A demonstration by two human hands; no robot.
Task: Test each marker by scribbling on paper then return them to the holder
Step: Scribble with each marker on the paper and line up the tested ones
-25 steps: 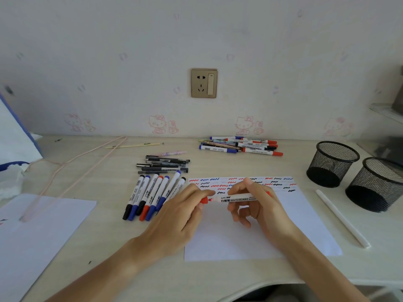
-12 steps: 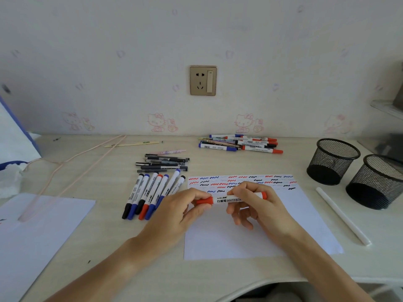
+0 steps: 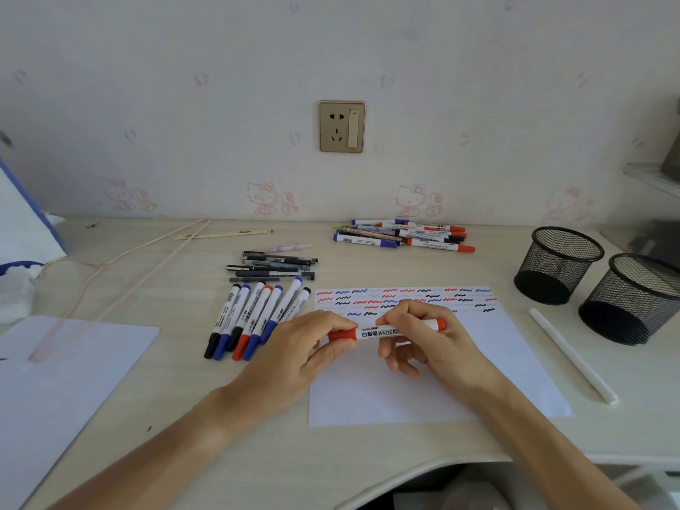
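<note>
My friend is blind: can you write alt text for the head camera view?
Two hands hold a red whiteboard marker over scribbled paper: the left hand grips its cap, the right hand its barrel. More markers lie left; two mesh holders stand right.

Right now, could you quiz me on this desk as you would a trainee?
1. True or false: the red marker is held in both hands above the paper.
2. Which part does the left hand pinch: A the red cap, B the white barrel, C the far end?
3. What stands at the desk's right side, with no markers showing in them?

Key: 1 true; the right hand grips the barrel. 2 A. 3 two black mesh holders.
</note>
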